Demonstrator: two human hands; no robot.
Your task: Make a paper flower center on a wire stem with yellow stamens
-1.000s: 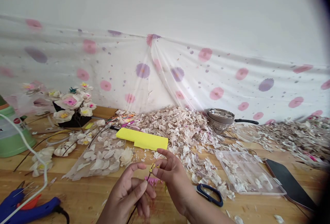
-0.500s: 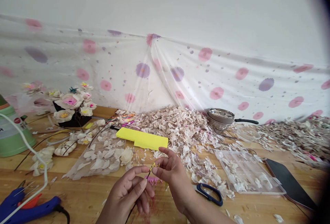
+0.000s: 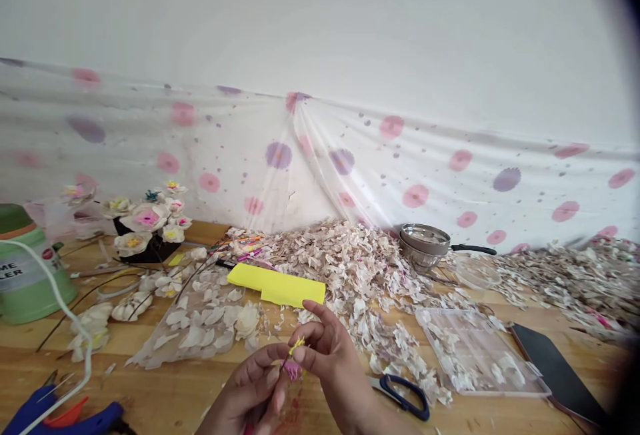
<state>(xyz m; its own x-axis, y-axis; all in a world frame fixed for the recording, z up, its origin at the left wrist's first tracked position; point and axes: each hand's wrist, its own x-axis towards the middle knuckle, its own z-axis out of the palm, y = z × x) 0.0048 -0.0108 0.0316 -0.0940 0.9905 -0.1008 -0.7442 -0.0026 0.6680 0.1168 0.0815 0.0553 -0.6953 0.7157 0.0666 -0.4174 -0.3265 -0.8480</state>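
Yellow fringe (image 3: 298, 343) sits at the tip of a dark stem (image 3: 283, 363) above the tabletop (image 3: 170, 391), seemingly wrapped on already but bare of the loose petals (image 3: 193, 337) lying beyond; left hand (image 3: 253, 385) pinches the stem, right hand (image 3: 333, 358) the fringe

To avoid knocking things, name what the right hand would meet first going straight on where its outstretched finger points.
Probably the yellow sheet: the outstretched finger of the right hand points at it, though the depth between is unclear.

The pale label (image 3: 24, 269) on the green container (image 3: 30, 307) carries 2 partly cut-off lines, ending "ME" and "LER".
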